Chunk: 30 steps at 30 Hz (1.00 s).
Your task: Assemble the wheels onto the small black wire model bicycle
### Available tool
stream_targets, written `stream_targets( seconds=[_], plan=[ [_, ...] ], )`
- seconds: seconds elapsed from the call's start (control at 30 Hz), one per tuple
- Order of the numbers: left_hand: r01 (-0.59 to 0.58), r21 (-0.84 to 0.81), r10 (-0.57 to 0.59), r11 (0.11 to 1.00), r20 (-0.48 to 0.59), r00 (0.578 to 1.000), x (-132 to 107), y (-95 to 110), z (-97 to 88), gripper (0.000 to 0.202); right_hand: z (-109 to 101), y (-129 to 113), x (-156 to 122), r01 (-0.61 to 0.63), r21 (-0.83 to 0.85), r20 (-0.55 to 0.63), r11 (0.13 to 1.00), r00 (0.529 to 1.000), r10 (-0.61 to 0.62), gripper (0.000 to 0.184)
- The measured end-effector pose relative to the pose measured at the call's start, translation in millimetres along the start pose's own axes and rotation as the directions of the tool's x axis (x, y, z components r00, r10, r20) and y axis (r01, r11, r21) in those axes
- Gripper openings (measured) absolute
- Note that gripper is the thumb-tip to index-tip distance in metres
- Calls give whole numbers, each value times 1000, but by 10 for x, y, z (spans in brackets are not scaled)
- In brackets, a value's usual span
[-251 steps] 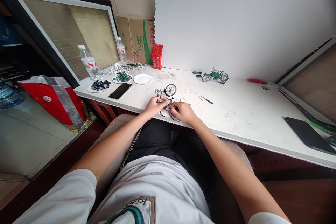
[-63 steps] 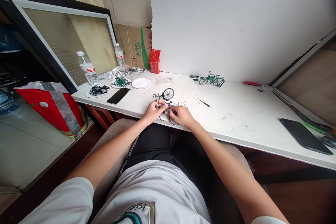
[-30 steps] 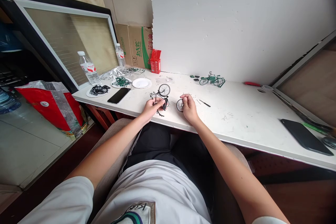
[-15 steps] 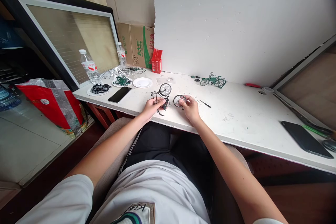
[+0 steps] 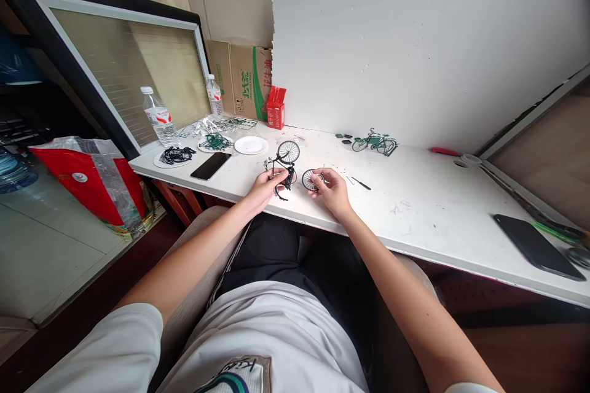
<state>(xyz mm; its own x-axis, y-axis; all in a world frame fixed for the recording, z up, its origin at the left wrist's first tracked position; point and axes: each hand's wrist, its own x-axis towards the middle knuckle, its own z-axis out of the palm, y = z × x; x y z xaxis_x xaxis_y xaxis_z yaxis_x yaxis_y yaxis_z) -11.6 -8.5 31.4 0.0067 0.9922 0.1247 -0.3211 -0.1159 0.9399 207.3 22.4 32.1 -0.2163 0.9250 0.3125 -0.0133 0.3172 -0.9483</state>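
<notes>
My left hand [image 5: 268,188] is closed on a small black model bicycle [image 5: 289,175], which it holds just above the front part of the table. One spoked wheel stands out at the far end of the model; my fingers cover part of the frame. Between the fingertips of my right hand [image 5: 332,189] is a separate black spoked wheel [image 5: 309,180], a short gap to the right of the model. A thin dark tool [image 5: 361,183], perhaps a small knife or file, lies to the right of my right hand, beside tiny scattered bits.
A finished-looking green model bicycle [image 5: 374,142] stands near the white board [image 5: 415,49]. Leftward are a dark phone [image 5: 211,166], paper plates with black parts [image 5: 175,156] and green parts [image 5: 216,142], a bare plate [image 5: 251,145], a water bottle [image 5: 159,118] and a red box [image 5: 276,108].
My right hand has brought the wheel slightly left, nearer the model. The model bicycle in my left hand has shifted and tilted a little. Both hands keep their hold.
</notes>
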Motion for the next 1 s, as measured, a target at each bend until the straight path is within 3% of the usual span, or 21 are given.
stream_targets(
  seconds=[0.17,0.43,0.63,0.83,1.0],
  plan=[
    [-6,-6,6,1000,-12,1000,5,-4,4,40,1,-6,2,-47,59,12,997,999,47,67],
    [-46,-46,45,998,-14,999,21,-13,25,40,-10,-100,-31,-54,11,92,998,994,53,56],
    [-42,-37,42,998,22,999,2,7,65,40,-14,-29,10,-85,89,-16,992,996,87,56],
    [-77,-7,77,997,-65,995,-2,-100,94,41,28,37,15,-153,115,16,982,988,152,67],
    [-101,7,101,995,-95,990,-33,-133,116,39,110,35,2,-192,156,42,969,981,187,63]
  ],
)
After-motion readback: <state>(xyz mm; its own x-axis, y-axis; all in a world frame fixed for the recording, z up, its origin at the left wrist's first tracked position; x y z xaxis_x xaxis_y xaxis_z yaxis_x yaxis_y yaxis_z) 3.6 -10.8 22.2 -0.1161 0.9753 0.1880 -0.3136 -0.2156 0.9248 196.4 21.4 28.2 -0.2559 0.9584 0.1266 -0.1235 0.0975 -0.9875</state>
